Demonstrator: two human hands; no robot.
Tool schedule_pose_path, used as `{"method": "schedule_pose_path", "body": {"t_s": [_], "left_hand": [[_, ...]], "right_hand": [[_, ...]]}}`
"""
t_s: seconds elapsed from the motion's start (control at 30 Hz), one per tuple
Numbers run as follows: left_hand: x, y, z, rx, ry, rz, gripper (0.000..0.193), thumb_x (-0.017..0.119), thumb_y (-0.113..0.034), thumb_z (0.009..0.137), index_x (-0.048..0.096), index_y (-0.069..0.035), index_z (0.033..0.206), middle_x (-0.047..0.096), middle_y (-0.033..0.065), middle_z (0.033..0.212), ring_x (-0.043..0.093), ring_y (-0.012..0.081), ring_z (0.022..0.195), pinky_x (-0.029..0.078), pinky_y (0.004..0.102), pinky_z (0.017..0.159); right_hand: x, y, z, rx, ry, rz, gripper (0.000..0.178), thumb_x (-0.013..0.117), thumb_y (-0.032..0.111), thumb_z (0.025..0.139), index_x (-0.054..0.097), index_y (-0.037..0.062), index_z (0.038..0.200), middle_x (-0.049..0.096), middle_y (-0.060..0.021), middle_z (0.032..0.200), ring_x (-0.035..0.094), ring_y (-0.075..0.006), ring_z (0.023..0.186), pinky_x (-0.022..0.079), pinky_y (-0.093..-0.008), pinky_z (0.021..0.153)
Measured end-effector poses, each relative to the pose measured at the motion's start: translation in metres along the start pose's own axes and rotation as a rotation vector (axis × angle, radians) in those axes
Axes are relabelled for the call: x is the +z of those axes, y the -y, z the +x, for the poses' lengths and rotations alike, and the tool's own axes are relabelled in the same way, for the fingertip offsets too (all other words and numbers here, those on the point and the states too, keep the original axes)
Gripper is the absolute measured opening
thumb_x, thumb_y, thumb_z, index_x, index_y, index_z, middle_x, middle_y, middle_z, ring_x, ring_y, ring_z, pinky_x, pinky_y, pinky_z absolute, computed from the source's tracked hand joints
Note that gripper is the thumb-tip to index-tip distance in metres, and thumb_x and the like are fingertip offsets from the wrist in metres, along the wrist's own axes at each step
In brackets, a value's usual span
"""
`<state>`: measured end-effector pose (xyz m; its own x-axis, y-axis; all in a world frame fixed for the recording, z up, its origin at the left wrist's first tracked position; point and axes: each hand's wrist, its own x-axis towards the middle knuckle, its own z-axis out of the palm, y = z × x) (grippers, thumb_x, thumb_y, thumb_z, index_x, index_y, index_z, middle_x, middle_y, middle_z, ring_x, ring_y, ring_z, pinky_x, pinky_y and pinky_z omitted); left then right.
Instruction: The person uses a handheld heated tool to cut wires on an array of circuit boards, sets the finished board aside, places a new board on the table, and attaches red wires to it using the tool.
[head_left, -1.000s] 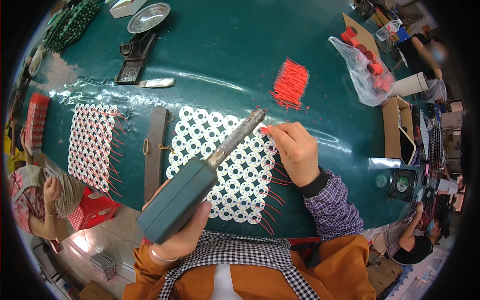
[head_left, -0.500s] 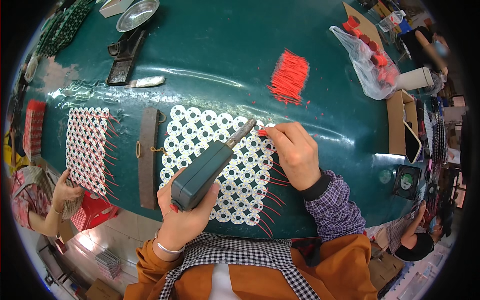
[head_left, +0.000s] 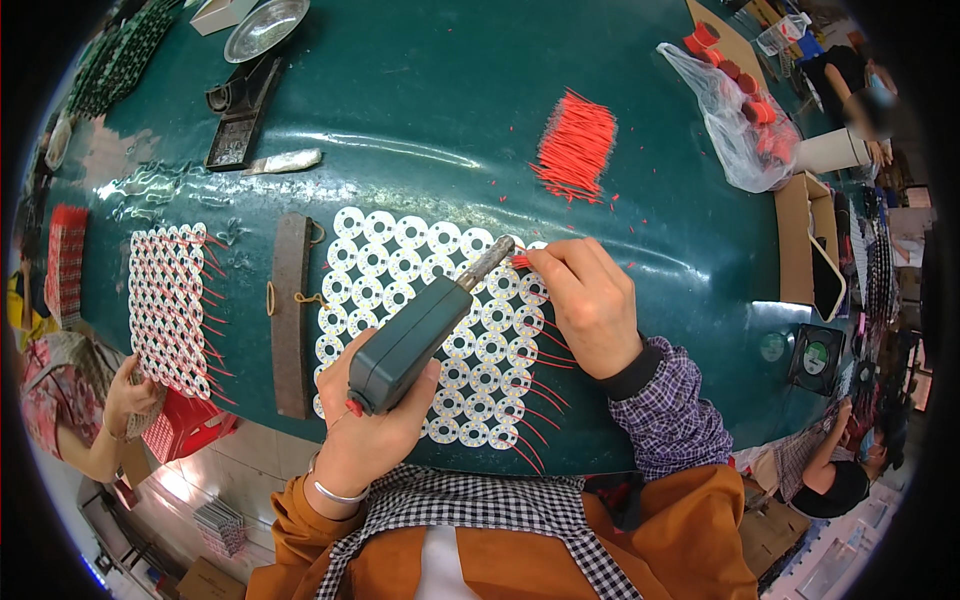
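Observation:
My left hand (head_left: 375,435) is wrapped round a dark green soldering gun (head_left: 412,340). Its metal tip rests at the upper right of a sheet of round white LED boards (head_left: 485,377), close to my right fingers. With thumb and fingertips pinched, my right hand (head_left: 590,305) holds short red wires (head_left: 521,262) at the sheet's right column. More red wires stick out to the right from the lower boards of that column. Whether the tip touches a board is too small to tell.
A pile of red wires (head_left: 575,145) lies beyond my right hand. Left of the sheet is a brown bar (head_left: 292,315) with ties. A co-worker's hand (head_left: 128,398) touches another board sheet (head_left: 168,310). A plastic bag (head_left: 735,140), a cardboard box (head_left: 795,240) and a small fan (head_left: 817,357) line the right.
The view has shifted slightly, and the board sheet sits a little further left in it. My hands, soldering gun and wires keep nearly the same pose.

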<state>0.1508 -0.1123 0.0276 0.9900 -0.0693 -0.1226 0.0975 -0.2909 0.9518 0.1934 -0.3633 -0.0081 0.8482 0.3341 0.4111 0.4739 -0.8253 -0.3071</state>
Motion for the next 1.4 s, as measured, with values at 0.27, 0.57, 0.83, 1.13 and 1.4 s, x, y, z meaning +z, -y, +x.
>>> {"method": "schedule_pose_path", "body": {"t_s": [0.27,0.57,0.83,1.13,1.4], "left_hand": [[-0.005,0.001,-0.007,0.15,-0.075,0.066,0.02,0.08,-0.003,0.081,0.073,0.001,0.099,0.072,0.0066,0.084,0.065,0.0092,0.07,0.051,0.0251,0.064],[-0.004,0.003,-0.014,0.131,-0.148,-0.001,0.025,0.082,-0.001,0.079,0.073,0.004,0.102,0.074,0.0073,0.091,0.068,0.01,0.077,0.054,0.0251,0.069],[-0.008,0.006,-0.015,0.117,-0.148,-0.001,0.024,0.081,-0.001,0.08,0.073,0.004,0.102,0.074,0.009,0.093,0.069,0.0116,0.077,0.054,0.0254,0.072],[-0.008,0.004,-0.011,0.175,-0.099,0.014,0.022,0.077,0.002,0.08,0.073,0.004,0.102,0.072,0.0085,0.091,0.066,0.012,0.074,0.051,0.0254,0.067],[-0.007,0.004,-0.01,0.133,-0.059,0.064,0.02,0.077,0.003,0.081,0.072,0.003,0.1,0.069,0.0069,0.087,0.063,0.0104,0.071,0.049,0.0249,0.064]], "right_hand": [[-0.001,0.001,0.0,0.005,0.01,-0.006,0.028,0.067,-0.001,0.077,0.069,-0.0007,0.105,0.062,-0.0088,0.095,0.063,-0.0245,0.084,0.055,-0.0354,0.069],[-0.002,0.005,0.001,0.043,-0.009,0.002,0.028,0.068,0.0,0.076,0.069,-0.0003,0.104,0.062,-0.0088,0.095,0.063,-0.0253,0.086,0.054,-0.0364,0.071],[0.003,0.007,0.0,-0.018,-0.056,0.044,0.029,0.069,0.0,0.075,0.07,-0.0008,0.104,0.065,-0.0081,0.093,0.062,-0.0244,0.083,0.053,-0.036,0.07],[0.005,0.009,0.0,-0.001,-0.045,0.047,0.029,0.07,-0.002,0.073,0.071,-0.0008,0.103,0.064,-0.0085,0.092,0.063,-0.0243,0.082,0.053,-0.0353,0.069],[0.005,0.008,-0.001,0.005,-0.051,0.04,0.03,0.07,-0.003,0.073,0.07,-0.0015,0.103,0.063,-0.0089,0.092,0.062,-0.0243,0.081,0.053,-0.035,0.068]]}}
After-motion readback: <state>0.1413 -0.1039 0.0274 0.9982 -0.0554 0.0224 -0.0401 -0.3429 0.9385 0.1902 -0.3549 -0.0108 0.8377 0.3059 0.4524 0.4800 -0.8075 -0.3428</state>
